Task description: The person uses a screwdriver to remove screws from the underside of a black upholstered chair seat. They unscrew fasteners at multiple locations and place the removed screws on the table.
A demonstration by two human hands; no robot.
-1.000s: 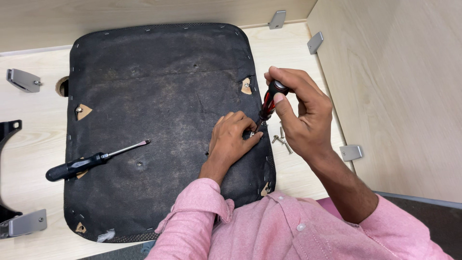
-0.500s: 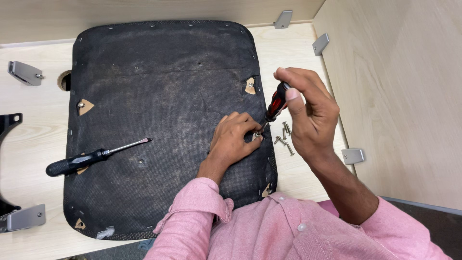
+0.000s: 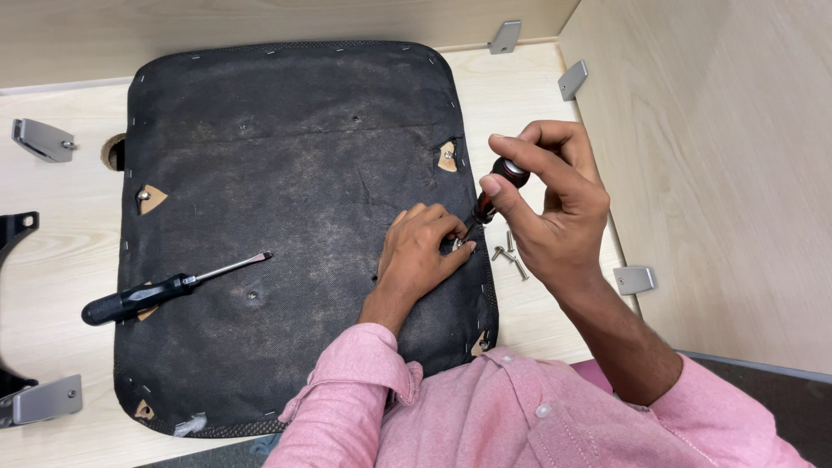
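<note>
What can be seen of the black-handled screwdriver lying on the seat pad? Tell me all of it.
The black-handled screwdriver lies flat on the dark fabric seat pad, at its left part. It has a chunky black grip and a thin bare metal shaft that looks flat-tipped, pointing up and right. Neither hand touches it; it lies apart from both.
</note>
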